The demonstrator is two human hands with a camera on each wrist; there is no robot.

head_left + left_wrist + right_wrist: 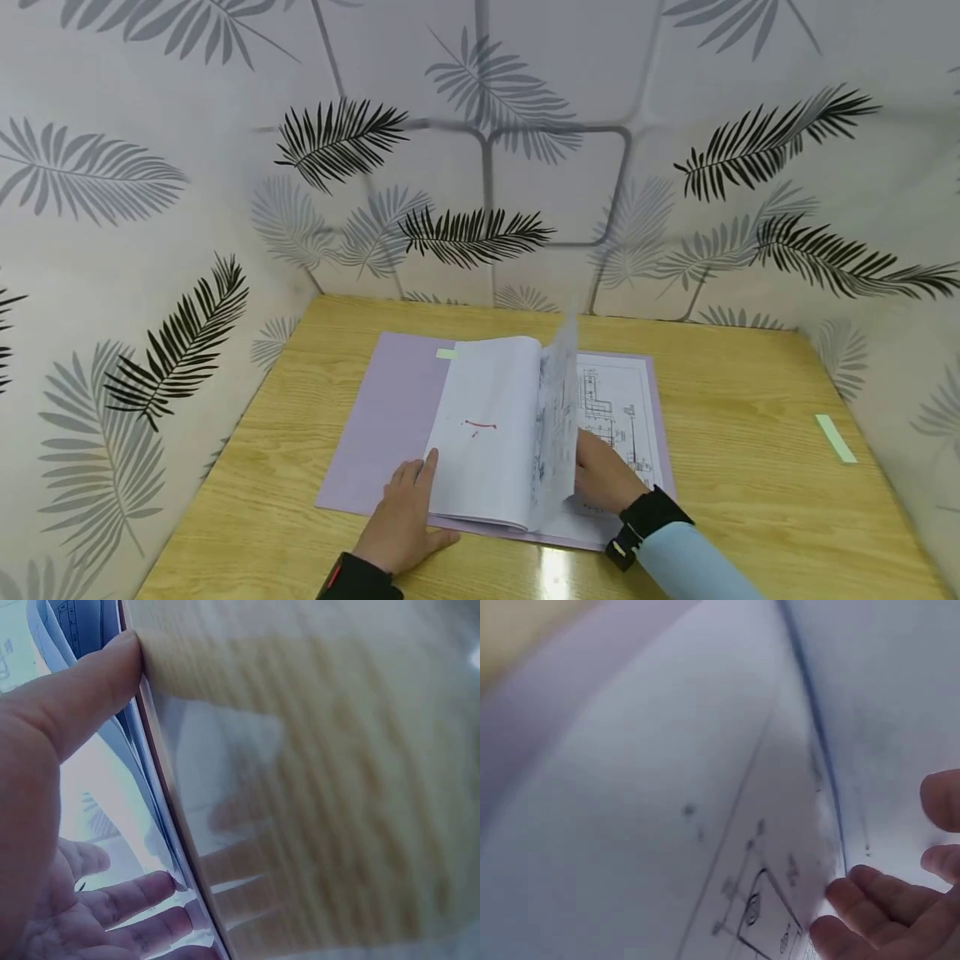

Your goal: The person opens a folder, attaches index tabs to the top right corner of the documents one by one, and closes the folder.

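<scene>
A booklet of technical drawings point(495, 375) lies spread on its lilac cover point(390, 408). Its left stack shows a blank white back with a small red mark. A leaf point(558, 425) stands nearly upright in the middle, with a printed drawing page point(633, 396) lying to its right. My left hand point(401, 517) rests at the lower left corner, fingers extended over the cover and page edge; the left wrist view shows the thumb point(97, 682) touching an edge. On the right side of the raised leaf, my right hand point(603, 475) touches it with loosely bent fingers point(870, 915), partly hidden in the head view.
The booklet lies on a wood-grain table point(750, 417). A pale green tape strip point(836, 439) is stuck at the right, and a smaller tape piece point(446, 354) sits at the booklet's upper left. Leaf-patterned sheeting point(525, 183) rises behind and on both sides.
</scene>
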